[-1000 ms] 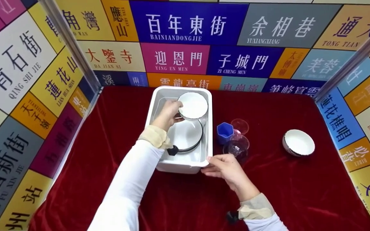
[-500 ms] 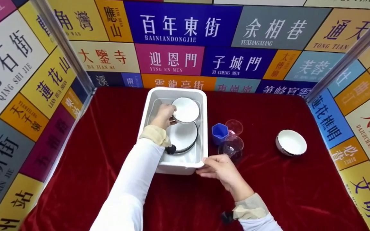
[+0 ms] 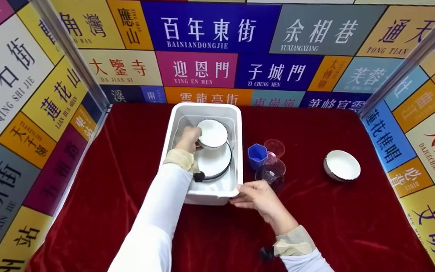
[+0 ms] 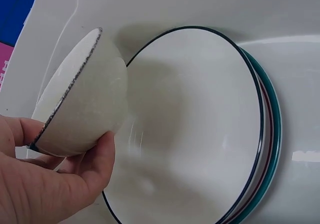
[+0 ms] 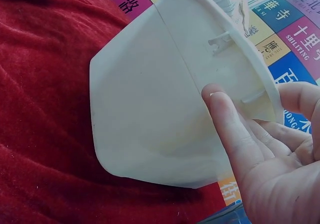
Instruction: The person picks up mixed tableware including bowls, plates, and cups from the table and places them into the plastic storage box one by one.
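A small white bowl [image 3: 212,133] with a dark speckled rim is pinched by the left hand [image 3: 189,139] inside the white basin [image 3: 239,151]. In the left wrist view the left hand [image 4: 65,179] has thumb and fingers on the tilted bowl [image 4: 92,94], which hangs above the stacked plates [image 4: 195,119]. The top plate is white with a dark rim; a teal rim shows beneath. At the basin's near right corner, the right hand [image 3: 259,200] grips the rim. In the right wrist view, the right hand's [image 5: 270,159] fingers lie against the basin's outer wall [image 5: 145,104].
Right of the basin stand a blue hexagonal cup [image 3: 257,155] and several clear and pinkish glasses [image 3: 272,170]. Another white bowl [image 3: 342,165] sits farther right on the red cloth [image 3: 308,219]. Sign-covered panels [image 3: 202,68] enclose the back and sides.
The bowl in the left hand has moved nearer and lower over the plates. The right hand keeps its grip at the basin's corner, while the head view has shifted slightly.
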Demonstrator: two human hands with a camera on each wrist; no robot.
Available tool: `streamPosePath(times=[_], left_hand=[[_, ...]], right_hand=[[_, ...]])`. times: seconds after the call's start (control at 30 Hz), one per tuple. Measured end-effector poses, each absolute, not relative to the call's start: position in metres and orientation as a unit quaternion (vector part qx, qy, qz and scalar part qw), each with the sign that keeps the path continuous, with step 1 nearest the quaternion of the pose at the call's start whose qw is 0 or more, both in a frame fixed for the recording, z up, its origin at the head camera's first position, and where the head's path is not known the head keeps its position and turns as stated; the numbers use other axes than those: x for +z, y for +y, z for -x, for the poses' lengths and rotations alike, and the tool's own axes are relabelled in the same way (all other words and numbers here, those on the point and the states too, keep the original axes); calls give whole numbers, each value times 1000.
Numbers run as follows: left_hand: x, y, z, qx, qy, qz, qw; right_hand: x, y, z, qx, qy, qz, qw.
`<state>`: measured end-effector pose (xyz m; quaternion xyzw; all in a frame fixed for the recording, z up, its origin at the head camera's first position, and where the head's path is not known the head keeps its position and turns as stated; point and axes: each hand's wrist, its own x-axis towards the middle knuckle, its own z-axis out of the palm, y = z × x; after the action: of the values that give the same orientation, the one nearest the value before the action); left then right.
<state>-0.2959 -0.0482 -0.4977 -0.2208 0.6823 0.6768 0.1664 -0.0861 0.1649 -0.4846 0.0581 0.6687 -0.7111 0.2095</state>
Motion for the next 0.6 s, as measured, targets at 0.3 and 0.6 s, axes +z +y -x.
streamPosePath(times=[0.3, 0.6], left_hand=[[-501, -57, 293, 660, 689, 210, 215], [-507, -59, 297, 636, 705, 211, 232]], right_hand=[[-485, 163, 86, -715, 665, -55, 211], [-485, 164, 86, -712, 668, -55, 210]])
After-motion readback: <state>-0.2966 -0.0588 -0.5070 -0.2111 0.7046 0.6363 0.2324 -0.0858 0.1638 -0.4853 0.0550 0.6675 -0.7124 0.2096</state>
